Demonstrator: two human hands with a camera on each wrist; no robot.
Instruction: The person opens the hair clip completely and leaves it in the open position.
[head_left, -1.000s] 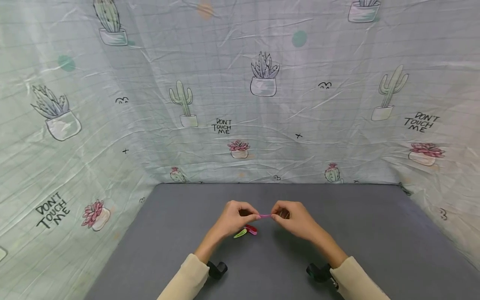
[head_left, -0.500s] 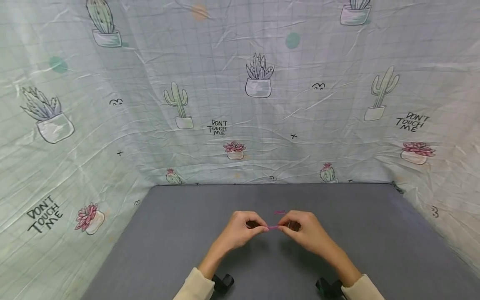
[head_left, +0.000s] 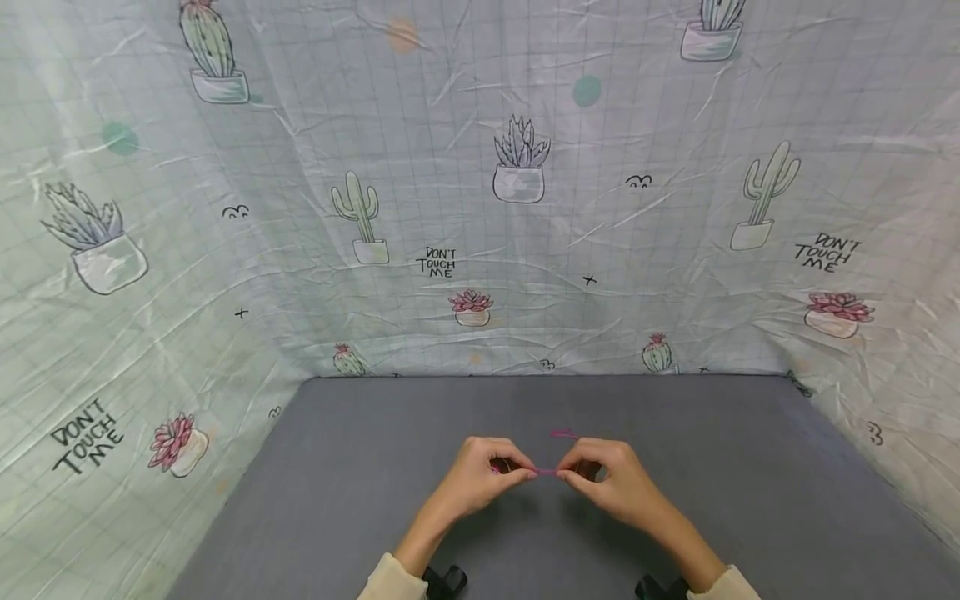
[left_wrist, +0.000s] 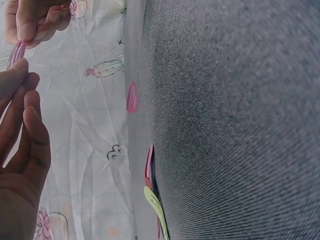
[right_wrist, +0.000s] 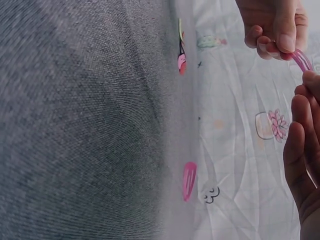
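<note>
A pink snap hair clip (head_left: 547,472) is stretched level between my two hands above the grey table. My left hand (head_left: 483,477) pinches one end between thumb and fingertips, and my right hand (head_left: 618,482) pinches the other end the same way. In the left wrist view, slots run along the held clip (left_wrist: 17,54). Behind my right hand, a second pink hair clip (head_left: 562,433) lies on the table. A yellow-green hair clip (left_wrist: 154,202) and a red-and-pink one (left_wrist: 149,165) lie together; in the head view my left hand mostly hides them.
The grey table (head_left: 360,450) runs back to a hanging sheet (head_left: 420,217) printed with cacti, which also covers both sides. Black wrist straps (head_left: 447,581) show at the cuffs of the pale sleeves.
Both hands have come nearer and slightly right, still holding the pink hair clip. The second pink clip has come into sight behind the right hand; the left hand now mostly covers the other clips.
</note>
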